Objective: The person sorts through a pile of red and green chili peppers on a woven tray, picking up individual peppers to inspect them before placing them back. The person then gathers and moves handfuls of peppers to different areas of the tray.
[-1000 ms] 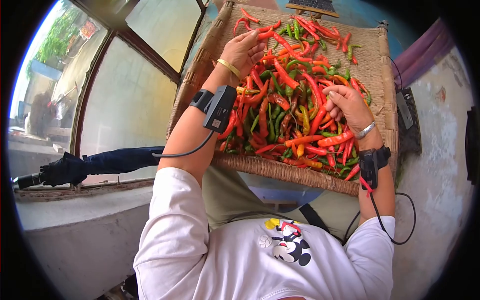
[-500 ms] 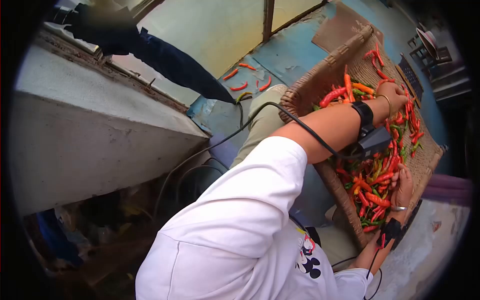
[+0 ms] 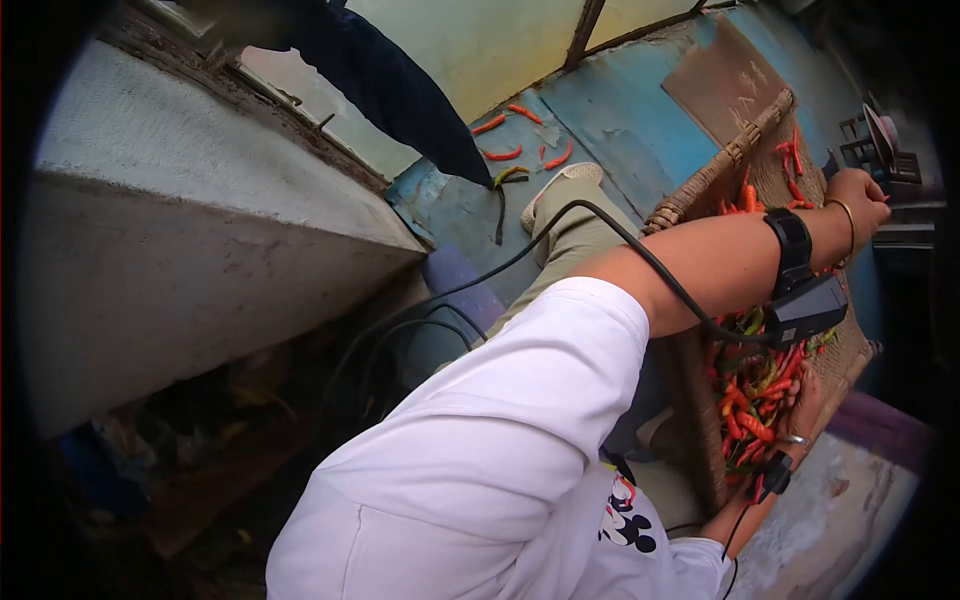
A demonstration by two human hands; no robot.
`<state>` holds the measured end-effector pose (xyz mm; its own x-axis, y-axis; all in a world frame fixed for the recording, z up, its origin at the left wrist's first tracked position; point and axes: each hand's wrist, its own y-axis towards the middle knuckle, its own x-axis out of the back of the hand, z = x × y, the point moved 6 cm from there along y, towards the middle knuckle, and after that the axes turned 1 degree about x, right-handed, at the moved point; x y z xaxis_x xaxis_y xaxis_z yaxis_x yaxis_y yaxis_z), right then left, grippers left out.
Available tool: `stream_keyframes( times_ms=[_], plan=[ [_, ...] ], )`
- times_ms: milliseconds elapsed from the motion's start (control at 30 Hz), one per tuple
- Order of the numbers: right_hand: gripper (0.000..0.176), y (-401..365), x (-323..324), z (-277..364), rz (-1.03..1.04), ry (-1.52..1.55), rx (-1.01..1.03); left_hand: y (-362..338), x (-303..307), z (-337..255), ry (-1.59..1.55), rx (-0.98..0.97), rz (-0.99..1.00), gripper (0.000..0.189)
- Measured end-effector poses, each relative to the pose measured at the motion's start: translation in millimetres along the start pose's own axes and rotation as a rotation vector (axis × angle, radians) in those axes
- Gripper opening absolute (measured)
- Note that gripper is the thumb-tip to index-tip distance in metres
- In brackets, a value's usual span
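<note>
A woven wicker tray [image 3: 742, 145] rests tilted across my lap, holding many red, orange and green chili peppers [image 3: 752, 428]. My left hand [image 3: 858, 200], with a gold bangle, is raised past the far side of the tray. Its fingers are pinched together; a tiny red spot shows at the tips, too small to name. My right hand [image 3: 804, 398], wearing a silver bangle, lies along the near edge of the tray against the chilies, fingers fairly straight. My left forearm hides the middle of the pile.
Several loose red chilies [image 3: 502, 154] lie on the blue floor [image 3: 600, 130] by my shoe [image 3: 578, 174]. A dark sleeve-like cloth [image 3: 400, 100] hangs at upper left. A black cable [image 3: 640, 250] runs to my left wrist device [image 3: 808, 308]. A concrete ledge [image 3: 220, 270] is at left.
My left hand has moved from over the chilies in the tray outward to the right, beyond its far side. My right hand stays by the pile. The view has shifted slightly.
</note>
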<state>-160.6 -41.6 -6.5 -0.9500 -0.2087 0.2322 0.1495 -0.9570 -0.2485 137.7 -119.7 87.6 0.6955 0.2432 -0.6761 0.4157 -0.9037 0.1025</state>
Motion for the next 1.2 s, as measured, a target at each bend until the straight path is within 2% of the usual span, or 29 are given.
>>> stream_keyframes(
  times_ms=[67,100,133,167,200,233,267,333,433,567,733,800,833,900,933,1000,1067,1133,1167,1200],
  plan=[
    [0.023,-1.4,2.2,-1.3,-0.02,0.031,-0.021,4.4,25.2,-54.0,0.034,-0.042,0.059,0.006],
    [0.023,-0.4,2.3,-1.4,-0.001,0.021,-0.006,7.3,44.5,-73.2,-0.052,-0.076,0.023,0.009],
    [0.022,1.0,2.0,-1.8,0.017,0.015,0.01,21.3,69.2,-83.7,-0.005,-0.118,0.096,0.011],
    [0.022,0.9,0.4,-0.7,0.037,0.024,0.027,56.9,98.1,-70.6,-0.081,-0.066,0.416,0.016],
    [0.022,0.3,1.8,-1.4,0.015,0.036,0.018,50.9,128.3,-87.5,0.05,0.0,0.351,0.017],
    [0.022,0.2,1.2,-1.0,0.028,0.019,0.027,43.6,167.9,-97.1,0.053,0.028,0.333,0.014],
    [0.022,1.1,1.4,-0.6,0.043,-0.001,0.036,30.1,208.4,-103.3,0.189,0.102,0.175,0.016],
    [0.022,2.6,3.5,-2.0,0.05,-0.003,0.025,-8.0,273.0,-113.4,0.605,0.057,-0.076,0.019],
    [0.023,3.0,3.3,-2.9,0.07,-0.026,0.019,-40.2,364.6,-87.3,0.634,0.252,-0.377,0.014],
    [0.024,0.8,4.2,-4.4,0.05,-0.04,0.005,-59.4,467.6,-52.1,0.708,0.375,-0.476,0.014],
    [0.025,0.4,2.4,-1.9,0.062,-0.021,0.011,-69.8,504.9,-46.8,0.68,0.407,-0.604,0.02],
    [0.025,2.7,4.5,-4.9,0.071,-0.014,0.018,-84.4,523.2,-53.9,0.932,0.463,-0.857,0.03],
    [0.024,3.3,5.5,-6.3,0.079,-0.014,0.025,-84.4,543.1,-46.3,0.936,0.463,-0.855,0.03],
    [0.024,0.8,3.1,-4.0,0.076,-0.008,0.023,-80.8,590.4,-36.2,1.348,0.445,-0.9,0.035],
    [0.024,0.4,2.2,-2.7,0.073,-0.005,0.024,-82.5,579.7,-39.4,1.35,0.448,-0.896,0.035],
    [0.024,2.8,1.3,-3.4,0.09,0.002,0.032,-80.6,512.9,-29.3,0.662,0.634,-0.468,0.034],
    [0.023,0.8,1.5,-3.9,0.11,-0.002,0.038,-77.1,424.8,-60.8,0.663,0.489,-0.507,0.029],
    [0.021,-5.0,-8.0,6.1,0.067,-0.018,0.033,-57.3,363.5,-94.2,0.585,0.276,-0.323,0.026],
    [0.02,-0.6,-5.3,0.8,0.133,0.038,0.059,-52.8,323.4,-119.3,0.537,0.126,-0.215,0.028],
    [0.021,-3.7,-8.5,3.8,0.113,0.03,0.048,-56.9,279.8,-148.7,0.516,0.008,-0.14,0.026]
  ],
)
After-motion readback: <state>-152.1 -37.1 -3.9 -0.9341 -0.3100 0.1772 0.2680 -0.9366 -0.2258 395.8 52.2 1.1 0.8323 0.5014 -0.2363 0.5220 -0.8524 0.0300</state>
